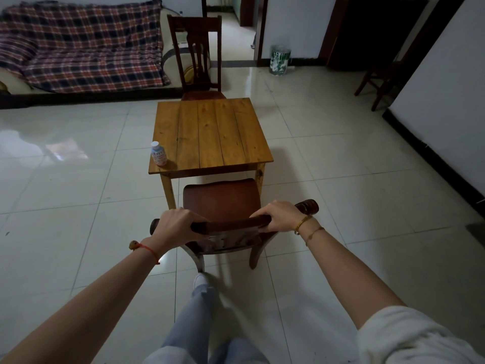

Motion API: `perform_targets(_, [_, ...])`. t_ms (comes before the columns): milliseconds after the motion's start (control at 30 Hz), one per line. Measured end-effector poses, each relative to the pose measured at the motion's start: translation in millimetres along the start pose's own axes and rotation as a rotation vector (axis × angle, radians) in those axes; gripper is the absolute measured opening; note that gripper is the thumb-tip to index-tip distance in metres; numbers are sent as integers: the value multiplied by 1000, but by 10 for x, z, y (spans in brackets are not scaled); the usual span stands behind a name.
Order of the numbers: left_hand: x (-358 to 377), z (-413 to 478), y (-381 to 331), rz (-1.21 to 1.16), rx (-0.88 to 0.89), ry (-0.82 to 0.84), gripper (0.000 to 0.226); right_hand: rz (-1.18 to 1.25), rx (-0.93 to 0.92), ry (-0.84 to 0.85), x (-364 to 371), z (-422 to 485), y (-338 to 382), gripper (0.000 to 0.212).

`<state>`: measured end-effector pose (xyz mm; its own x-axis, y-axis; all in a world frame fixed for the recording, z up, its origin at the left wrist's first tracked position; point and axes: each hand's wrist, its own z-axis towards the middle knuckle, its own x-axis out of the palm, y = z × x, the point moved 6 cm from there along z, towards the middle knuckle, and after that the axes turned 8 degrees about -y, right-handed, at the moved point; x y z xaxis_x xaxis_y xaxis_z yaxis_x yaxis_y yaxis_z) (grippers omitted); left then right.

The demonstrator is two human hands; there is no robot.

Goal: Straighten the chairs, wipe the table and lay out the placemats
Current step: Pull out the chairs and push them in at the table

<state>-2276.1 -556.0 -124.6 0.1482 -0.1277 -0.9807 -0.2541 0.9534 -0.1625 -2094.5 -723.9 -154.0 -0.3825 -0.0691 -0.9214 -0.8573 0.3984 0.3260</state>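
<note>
The fingers (195, 224) of the left hand (175, 225) are curled tight over the top rail of the near chair (221, 198), toward its left end, and the right hand (278, 216) is clamped on the same rail toward its right end, so both hands grip the chair back. The chair's reddish-brown seat points at the table (210, 132), its front edge just at the table's near side, between the 2 near table legs. The rail sits slightly tilted, its right end higher in the view.

A small bottle (158, 153) with a white cap stands upright on the table's near left corner. A 2nd chair (196, 52) stands at the far side, facing the table, its seat tucked against the far edge. Behind it, a sofa (81, 46) under a plaid cover lines the wall. A green-and-white bin (280, 59) stands on the tiled floor near a doorway, and a 3rd chair (378, 80) is partly visible by the right wall.
</note>
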Motion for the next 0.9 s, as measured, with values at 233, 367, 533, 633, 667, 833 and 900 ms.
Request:
perform_targets(233, [12,-9,-14,-1,6,50,32,-19,3,-8,-26,-6,31,38])
perform_targets(367, [-13,10,37,-30,-2,55,36,-25,11,-8,-38,27,47,37])
perform_targets(533, [20,7,74,-40,-6,57,36,-33,25,-18,-46,16,65,37])
perform_targets(633, [34,14,88,-44,-2,73,37,-32,31,-12,-58,-5,90,37])
perform_targets(667, [36,20,76,-44,6,86,38,-31,33,-12,-59,-10,93,37])
perform_targets(833, [63,35,61,-127,-30,216,62,27,58,-3,-40,21,53,42])
perform_targets(900, [77,28,94,-298,-124,218,69,145,77,14,-105,-5,73,63])
